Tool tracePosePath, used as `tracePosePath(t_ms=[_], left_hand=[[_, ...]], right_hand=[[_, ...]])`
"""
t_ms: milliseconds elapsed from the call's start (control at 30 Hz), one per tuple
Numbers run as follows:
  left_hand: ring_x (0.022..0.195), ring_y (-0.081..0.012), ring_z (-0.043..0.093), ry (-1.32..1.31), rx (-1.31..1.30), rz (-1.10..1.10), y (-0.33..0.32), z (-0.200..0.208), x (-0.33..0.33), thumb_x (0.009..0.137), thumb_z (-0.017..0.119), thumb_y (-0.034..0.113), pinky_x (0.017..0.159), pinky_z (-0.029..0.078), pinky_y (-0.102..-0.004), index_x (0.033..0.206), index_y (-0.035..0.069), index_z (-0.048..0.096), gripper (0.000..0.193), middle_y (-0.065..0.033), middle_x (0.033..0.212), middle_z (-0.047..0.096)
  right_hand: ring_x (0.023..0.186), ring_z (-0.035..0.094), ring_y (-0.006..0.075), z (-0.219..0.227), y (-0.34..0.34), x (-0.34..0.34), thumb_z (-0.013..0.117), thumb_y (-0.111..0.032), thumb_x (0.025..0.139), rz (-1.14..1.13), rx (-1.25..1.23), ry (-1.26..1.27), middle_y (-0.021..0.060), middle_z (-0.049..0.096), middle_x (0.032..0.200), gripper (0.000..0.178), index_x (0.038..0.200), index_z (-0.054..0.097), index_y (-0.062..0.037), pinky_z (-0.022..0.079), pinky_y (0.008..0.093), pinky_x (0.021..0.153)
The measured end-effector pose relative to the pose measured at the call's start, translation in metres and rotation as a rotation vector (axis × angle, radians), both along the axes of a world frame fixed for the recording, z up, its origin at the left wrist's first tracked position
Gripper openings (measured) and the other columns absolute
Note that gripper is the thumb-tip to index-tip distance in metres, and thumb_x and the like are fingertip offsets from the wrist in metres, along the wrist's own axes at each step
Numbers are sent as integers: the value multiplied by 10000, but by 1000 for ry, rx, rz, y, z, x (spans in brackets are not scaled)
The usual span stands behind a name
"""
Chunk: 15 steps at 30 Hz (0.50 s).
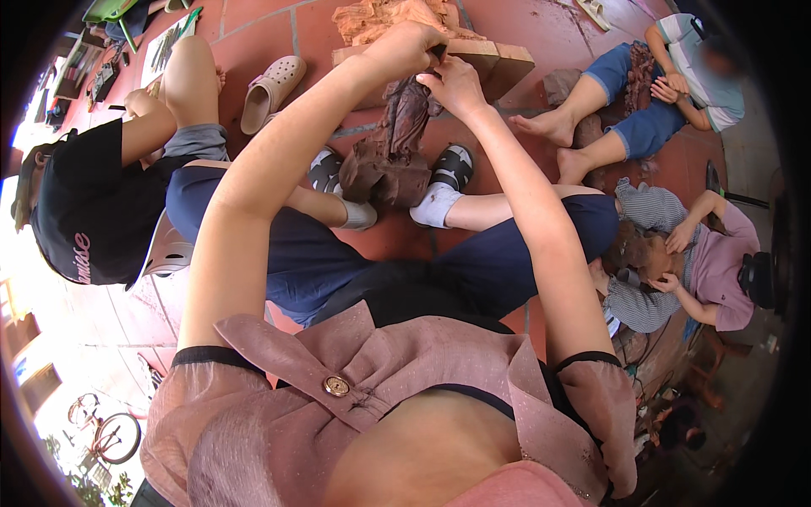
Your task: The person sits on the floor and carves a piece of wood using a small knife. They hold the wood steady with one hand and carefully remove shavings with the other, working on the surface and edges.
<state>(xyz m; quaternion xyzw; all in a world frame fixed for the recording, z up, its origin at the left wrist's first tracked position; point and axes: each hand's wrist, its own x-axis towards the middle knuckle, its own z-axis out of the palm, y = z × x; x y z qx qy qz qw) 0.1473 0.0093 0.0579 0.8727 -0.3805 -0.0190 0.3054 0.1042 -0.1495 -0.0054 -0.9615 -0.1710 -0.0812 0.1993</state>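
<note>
A dark reddish-brown carved wooden figure (404, 122) stands upright on its rough block base between my feet. Both my hands meet at its top, which they partly cover. My left hand (407, 46) is closed, fingers curled down around a small dark piece (438, 53) whose kind I cannot make out. Just below and to the right, my right hand (457, 88) has its thumb and fingers bent in at the figure's upper end. Its fingertips are partly hidden, and whether it grips the figure or something small does not show.
Beyond the figure, a pale wooden block (498, 61) bears an orange-toned rough carving (372, 21). A beige clog (274, 91) lies left of it. One person in a black shirt (101, 203) sits at left; two others sit at right with carvings. A bicycle (114, 437) stands far left.
</note>
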Motion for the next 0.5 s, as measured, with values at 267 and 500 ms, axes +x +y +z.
tracePosePath(t_ms=[267, 500], left_hand=[[730, -261, 642, 14, -41, -25, 3, 11, 6, 725, 682, 129, 689, 496, -346, 883, 99, 685, 161, -113, 785, 672], [791, -323, 646, -58, -5, 79, 10, -11, 3, 745, 698, 275, 718, 491, -421, 897, 83, 678, 246, -140, 810, 669]], right_hand=[[849, 614, 320, 15, 5, 6, 666, -350, 800, -39, 10, 31, 127, 620, 842, 329, 755, 649, -24, 496, 400, 771], [960, 586, 301, -1, 13, -3, 687, -315, 777, 3, 47, -162, 106, 619, 921, 282, 851, 682, -43, 480, 404, 838]])
